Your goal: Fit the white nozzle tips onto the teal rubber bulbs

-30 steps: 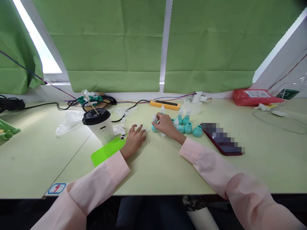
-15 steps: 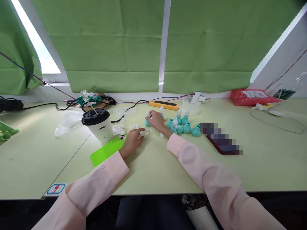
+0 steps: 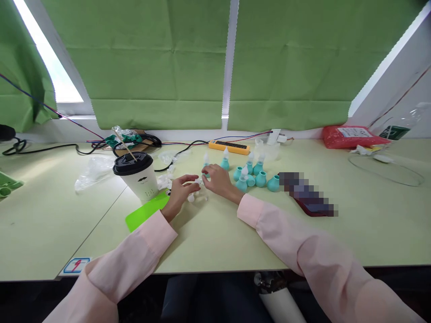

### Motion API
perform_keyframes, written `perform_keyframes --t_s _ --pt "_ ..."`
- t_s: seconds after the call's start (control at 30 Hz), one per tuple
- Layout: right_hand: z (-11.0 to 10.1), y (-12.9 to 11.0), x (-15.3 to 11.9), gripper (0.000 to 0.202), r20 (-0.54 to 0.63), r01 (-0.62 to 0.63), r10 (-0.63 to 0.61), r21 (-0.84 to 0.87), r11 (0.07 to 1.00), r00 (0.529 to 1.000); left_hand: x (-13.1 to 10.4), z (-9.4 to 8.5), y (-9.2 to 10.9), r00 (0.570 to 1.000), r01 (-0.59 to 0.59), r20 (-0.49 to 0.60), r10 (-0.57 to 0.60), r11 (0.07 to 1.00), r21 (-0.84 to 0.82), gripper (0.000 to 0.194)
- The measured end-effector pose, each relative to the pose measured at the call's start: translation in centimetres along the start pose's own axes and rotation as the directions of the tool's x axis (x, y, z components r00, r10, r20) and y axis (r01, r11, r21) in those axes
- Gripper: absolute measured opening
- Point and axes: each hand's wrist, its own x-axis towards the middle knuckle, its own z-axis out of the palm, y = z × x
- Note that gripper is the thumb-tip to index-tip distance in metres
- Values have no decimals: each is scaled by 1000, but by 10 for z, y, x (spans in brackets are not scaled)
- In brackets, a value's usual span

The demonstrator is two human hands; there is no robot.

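My left hand (image 3: pixel 182 194) pinches a small translucent plastic piece (image 3: pixel 199 181) between thumb and fingertips, just above the table. Close on its right, my right hand (image 3: pixel 219 181) has bent fingers with thumb and index apart, near that piece; I see nothing in its grasp. Behind my right fingers stands a teal squeeze bulb with a clear pointed tip (image 3: pixel 206 160), partly hidden. Another tipped teal bulb (image 3: pixel 225 163) is upright behind my right hand. Several more teal bulbs (image 3: pixel 260 179) cluster to the right, some tipped, some with bare open necks. Small white and clear pieces (image 3: pixel 191 198) lie beneath my left hand.
A lidded paper cup (image 3: pixel 143 181) with a stirrer stands left, beside a bright green flat sheet (image 3: pixel 144 215). Rightward lies a phone (image 3: pixel 313 202). Along the back are a yellow power strip (image 3: pixel 229 147), cables, a clear plastic bag (image 3: pixel 96 172) and a red package (image 3: pixel 350 137).
My right hand has left the tipped teal bulb, which stays upright, and come nearer toward my left hand. My left hand has risen from the small pieces with one between its fingertips.
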Motion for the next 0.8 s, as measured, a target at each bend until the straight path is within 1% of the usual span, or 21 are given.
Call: perform_keyframes --t_s 0.1,0.2,0.27,0.4,0.5,0.53,0.57,0.63,0.73,0.8 --pt "8 2 -5 26 86 38 -38 -9 999 996 1 -1 0 999 15 -27 -17 998 -56 24" --pt "14 5 -4 25 135 52 -50 -10 999 990 1 -2 -2 1000 29 8 -28 999 -15 25" --pt "13 7 -5 25 144 49 -48 -4 999 988 1 -3 -4 999 36 21 -37 999 19 28" --pt "-1 7 -17 28 126 41 -44 30 999 991 1 -4 -5 999 17 30 -18 999 38 31" --pt "-17 6 -37 29 129 78 -89 84 993 988 -2 -2 -3 995 -13 99 14 1000 -15 33" --pt "-22 7 -46 29 133 105 -120 116 988 984 -3 -1 -2 992 -11 129 16 999 -34 34" --pt "-26 8 -55 29 123 145 -171 195 970 978 -4 1 -1 987 -7 158 14 999 -41 35" --pt "-31 12 -73 27 100 157 -196 307 939 976 -7 4 0 980 -13 199 13 1000 -1 35" --pt "-29 20 -93 25 91 96 -148 420 902 985 -9 9 2 974 -62 223 33 990 124 32" --pt "-25 26 -101 23 91 44 -100 485 873 991 -10 10 1 972 -75 233 30 979 189 31"
